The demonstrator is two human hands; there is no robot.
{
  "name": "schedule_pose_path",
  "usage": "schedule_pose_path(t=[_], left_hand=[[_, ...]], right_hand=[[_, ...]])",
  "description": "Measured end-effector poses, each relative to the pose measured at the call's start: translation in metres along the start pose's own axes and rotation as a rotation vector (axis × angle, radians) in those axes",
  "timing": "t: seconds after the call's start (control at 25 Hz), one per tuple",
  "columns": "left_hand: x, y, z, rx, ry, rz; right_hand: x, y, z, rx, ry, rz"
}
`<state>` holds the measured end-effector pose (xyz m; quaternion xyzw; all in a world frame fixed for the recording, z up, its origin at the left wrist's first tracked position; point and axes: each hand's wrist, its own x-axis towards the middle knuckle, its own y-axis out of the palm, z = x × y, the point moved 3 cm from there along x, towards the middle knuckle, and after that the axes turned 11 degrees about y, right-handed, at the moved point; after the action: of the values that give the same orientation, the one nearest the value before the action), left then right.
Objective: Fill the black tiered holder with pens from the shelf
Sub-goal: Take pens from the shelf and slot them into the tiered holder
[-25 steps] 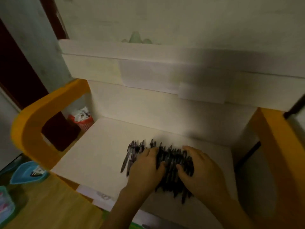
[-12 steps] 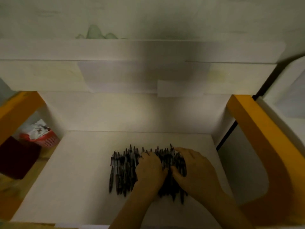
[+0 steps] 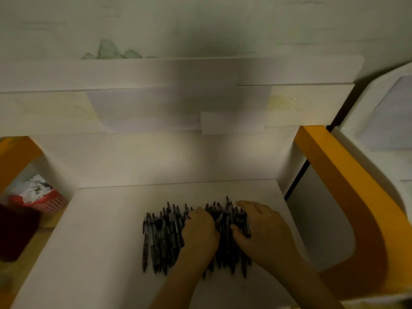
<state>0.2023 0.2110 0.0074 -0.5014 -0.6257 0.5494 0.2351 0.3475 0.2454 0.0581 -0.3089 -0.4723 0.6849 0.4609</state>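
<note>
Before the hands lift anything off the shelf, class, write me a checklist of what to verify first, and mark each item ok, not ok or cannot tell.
1. Pens gathered in one pile on the shelf: ok.
2. Pens lying roughly parallel, tips away from the person: ok.
3. Left hand on the pile with fingers curled over pens: ok.
4. Right hand on the pile's right side, thumb against pens: ok.
5. Grip firm enough to lift a bundle: cannot tell; the pens beneath the hands are hidden.
6. Black tiered holder in sight as the target: not ok; it is out of view.
</note>
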Motion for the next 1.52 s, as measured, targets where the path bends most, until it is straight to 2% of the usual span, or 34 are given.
schedule_pose_path(t=[0.24, 0.88, 1.28, 1.52], left_hand=[[-0.001, -0.010, 0.008, -0.097, 0.116, -0.022], [-0.001, -0.012, 0.026, -0.141, 0.138, 0.016], [-0.011, -0.037, 0.042, -0.163, 0.267, -0.158], [-0.018, -0.073, 0.040, -0.345, 0.409, -0.231]], right_hand=[[0.002, -0.002, 0.002, 0.006, -0.001, -0.009], [0.002, -0.008, 0.011, -0.012, -0.012, -0.040], [-0.003, -0.021, 0.031, -0.007, -0.034, -0.085], [-0.016, -0.050, 0.046, -0.047, -0.007, -0.210]])
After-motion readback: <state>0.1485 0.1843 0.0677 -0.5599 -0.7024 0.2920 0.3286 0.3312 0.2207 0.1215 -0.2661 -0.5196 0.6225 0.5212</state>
